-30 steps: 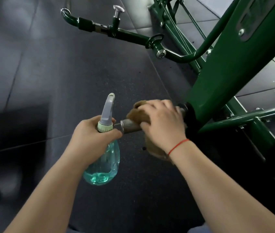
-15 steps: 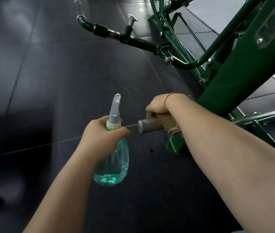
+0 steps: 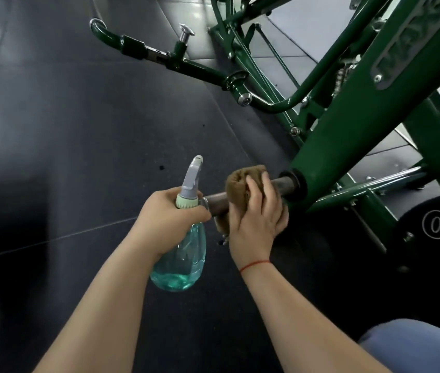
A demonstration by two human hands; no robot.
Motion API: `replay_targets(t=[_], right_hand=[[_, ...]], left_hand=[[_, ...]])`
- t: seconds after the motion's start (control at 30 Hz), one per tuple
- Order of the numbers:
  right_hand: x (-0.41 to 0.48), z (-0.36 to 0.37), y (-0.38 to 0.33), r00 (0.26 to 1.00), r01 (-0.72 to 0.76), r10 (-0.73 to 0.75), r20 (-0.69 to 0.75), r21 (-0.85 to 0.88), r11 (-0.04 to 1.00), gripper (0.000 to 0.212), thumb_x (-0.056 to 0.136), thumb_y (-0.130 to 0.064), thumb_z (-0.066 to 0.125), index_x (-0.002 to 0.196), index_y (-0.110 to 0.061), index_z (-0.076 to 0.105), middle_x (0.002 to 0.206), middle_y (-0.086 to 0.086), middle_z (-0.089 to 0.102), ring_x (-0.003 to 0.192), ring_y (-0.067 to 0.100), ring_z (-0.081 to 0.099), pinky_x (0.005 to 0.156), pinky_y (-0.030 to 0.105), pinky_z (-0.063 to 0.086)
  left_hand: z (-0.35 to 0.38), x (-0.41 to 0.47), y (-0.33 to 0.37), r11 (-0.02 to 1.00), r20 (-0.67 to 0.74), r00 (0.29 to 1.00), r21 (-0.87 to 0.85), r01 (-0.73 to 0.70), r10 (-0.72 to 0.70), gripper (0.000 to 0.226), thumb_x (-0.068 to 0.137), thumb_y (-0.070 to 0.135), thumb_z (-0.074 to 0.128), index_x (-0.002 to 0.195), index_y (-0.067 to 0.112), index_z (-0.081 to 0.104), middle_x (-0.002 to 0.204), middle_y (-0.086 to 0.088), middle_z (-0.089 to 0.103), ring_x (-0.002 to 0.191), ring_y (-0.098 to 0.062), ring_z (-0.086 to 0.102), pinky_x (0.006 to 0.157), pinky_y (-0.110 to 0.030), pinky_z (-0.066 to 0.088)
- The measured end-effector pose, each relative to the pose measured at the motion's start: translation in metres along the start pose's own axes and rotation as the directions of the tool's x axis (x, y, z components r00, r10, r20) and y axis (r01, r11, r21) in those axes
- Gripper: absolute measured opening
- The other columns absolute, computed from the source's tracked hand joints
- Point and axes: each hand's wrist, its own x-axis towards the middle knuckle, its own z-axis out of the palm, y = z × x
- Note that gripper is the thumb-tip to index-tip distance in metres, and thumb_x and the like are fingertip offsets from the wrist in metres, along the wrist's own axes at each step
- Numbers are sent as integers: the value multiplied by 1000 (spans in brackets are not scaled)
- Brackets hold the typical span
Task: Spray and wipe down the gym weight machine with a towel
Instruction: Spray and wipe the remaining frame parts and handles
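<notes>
A green weight machine (image 3: 353, 125) fills the upper right, and a grey metal bar (image 3: 284, 184) sticks out of its thick slanted arm toward me. My right hand (image 3: 257, 216) grips a brown towel (image 3: 241, 179) wrapped round the middle of that bar. My left hand (image 3: 167, 219) holds a clear teal spray bottle (image 3: 179, 262) by the neck, just left of the bar's free end. The bottle's grey nozzle (image 3: 193, 175) points up and away. Blue liquid fills the bottle's lower part.
Dark rubber floor tiles (image 3: 78, 130) spread across the left and centre. A green handle arm with a chrome pull pin (image 3: 185, 35) crosses the top. A black weight plate (image 3: 439, 230) with white lettering sits low on the right. Blue cloth (image 3: 415, 345) shows at the bottom right corner.
My right hand has turned back over the top of the bar with the towel and slid slightly toward the machine arm. The left hand and bottle have stayed at the bar's end.
</notes>
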Motion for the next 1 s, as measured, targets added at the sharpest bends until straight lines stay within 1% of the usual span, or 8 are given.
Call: replay_targets(t=[0.13, 0.3, 0.4, 0.47, 0.6, 0.73, 0.83, 1.0], right_hand=[[1, 10, 6, 882, -388, 466, -73, 449, 805, 60, 98, -20, 60, 153, -27, 35, 162, 12, 12, 148, 30, 21, 122, 50, 22], [4, 10, -12, 711, -578, 689, 138, 673, 461, 63, 103, -22, 54, 157, -17, 21, 156, 16, 20, 142, 30, 32, 117, 33, 28], [-16, 6, -19, 669, -634, 677, 306, 711, 305, 54, 103, -32, 53, 151, -33, 29, 150, 10, 39, 136, 27, 44, 118, 47, 34], [-19, 0, -22, 610, -664, 656, 445, 738, 117, 41, 103, -39, 51, 141, -46, 36, 141, 3, 53, 127, 26, 55, 112, 53, 41], [20, -5, -11, 470, -595, 742, 479, 792, -135, 41, 104, -38, 47, 143, -26, 46, 135, 10, 58, 114, 31, 61, 103, 52, 47], [53, -6, -6, 330, -529, 699, 635, 737, -421, 37, 103, -45, 40, 121, -17, 56, 112, 13, 62, 90, 30, 58, 82, 40, 46], [56, 1, -4, 342, -518, 564, 752, 652, -554, 44, 104, -47, 37, 122, -15, 61, 116, 19, 64, 98, 37, 62, 78, 49, 49], [53, 14, -11, 414, -588, 421, 807, 590, -554, 41, 101, -49, 43, 89, -16, 65, 77, 14, 69, 65, 32, 70, 68, 46, 58]], left_hand=[[2, -2, 0, 1000, 47, 999, 10, -19, 18, 13, 78, 21, 79, 89, 27, 75, 75, 2, 64, 70, -15, 59, 68, -31, 47], [4, -2, -3, 996, 82, 996, 88, -27, 19, 14, 77, 23, 79, 89, 22, 74, 66, 6, 60, 63, -12, 56, 62, -28, 44], [5, 0, -3, 991, 111, 993, 126, -43, 29, 13, 75, 26, 80, 85, 25, 72, 70, 4, 64, 68, -15, 59, 67, -33, 47], [3, 2, -3, 990, 108, 994, 131, -49, 35, 14, 75, 26, 80, 87, 24, 72, 75, -2, 68, 72, -17, 62, 69, -34, 48], [2, 2, -5, 990, 111, 992, 123, -71, 57, 17, 74, 26, 80, 88, 21, 72, 76, -10, 67, 69, -17, 60, 67, -37, 48], [-1, -4, -4, 994, 83, 993, 69, -89, 83, 16, 75, 23, 78, 90, 21, 73, 65, 5, 59, 61, -12, 54, 64, -32, 46], [-8, -8, -2, 996, 70, 993, -7, -92, 92, 12, 76, 20, 78, 87, 25, 73, 70, 2, 62, 67, -14, 58, 67, -34, 48], [-15, -10, -5, 995, 53, 994, 37, -93, 91, 12, 77, 21, 79, 84, 30, 74, 66, 5, 66, 65, -11, 61, 65, -32, 50]])
